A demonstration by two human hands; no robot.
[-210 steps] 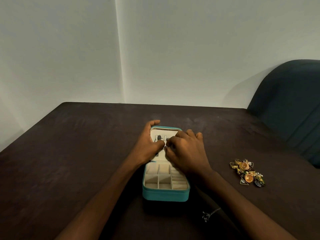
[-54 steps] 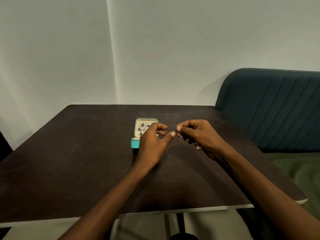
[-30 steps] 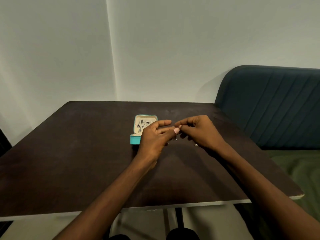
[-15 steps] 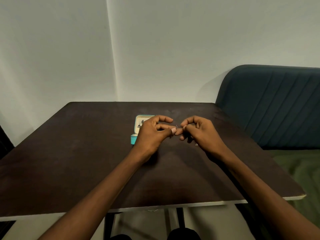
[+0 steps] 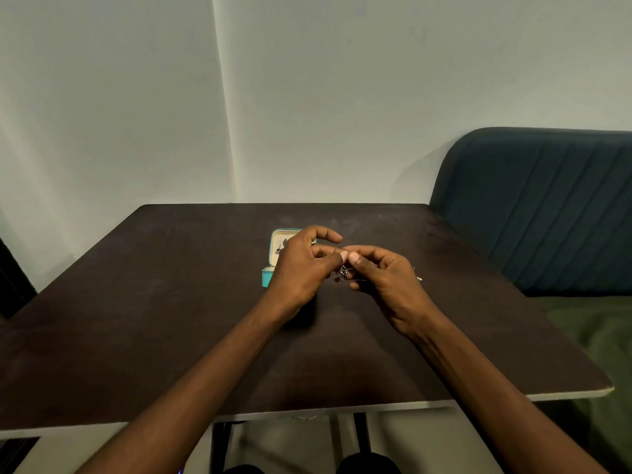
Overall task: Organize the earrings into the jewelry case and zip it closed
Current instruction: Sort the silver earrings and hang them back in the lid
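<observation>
At frame centre, left hand [image 5: 301,268] and right hand [image 5: 383,278] pinch one small earring [image 5: 343,271] together — open teal jewelry case [image 5: 273,258] behind.

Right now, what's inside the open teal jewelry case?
A few small dark earrings sit on the cream lining of the jewelry case. The left hand covers its right side and near part, so whatever lies there is hidden.

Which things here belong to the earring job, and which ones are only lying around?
Belong to the job:
- jewelry case, open, earrings inside
- small earring between both hands
- left hand, right hand
- tiny piece beside the right hand, probably jewelry

Just around:
- dark table
- blue sofa
</observation>
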